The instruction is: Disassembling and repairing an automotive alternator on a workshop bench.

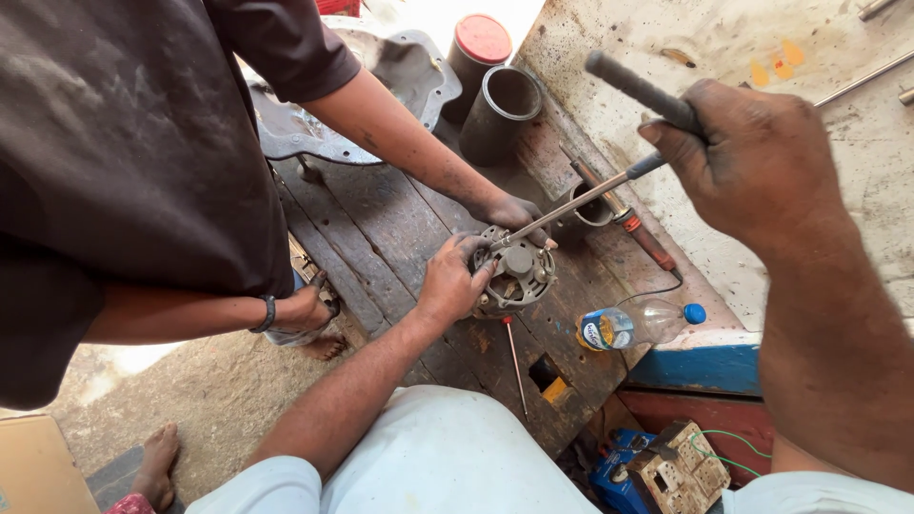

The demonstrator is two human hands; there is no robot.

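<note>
A round grey metal motor housing (522, 274) stands on a dark wooden bench (381, 228). My left hand (451, 278) grips its left side. My right hand (752, 157) is raised high at the right and is closed on the dark handle of a long screwdriver (609, 186), whose thin shaft slants down to the top of the housing. A second person in a dark shirt leans in from the left; that person's hand (514, 211) rests on the far side of the housing.
Behind stand a red-lidded can (481, 48), a grey pipe section (502, 112) and a metal cover plate (400, 71). A soldering iron (628, 221), a plastic bottle (633, 326), a thin red-tipped rod (515, 357) and a socket box (678, 466) lie nearby.
</note>
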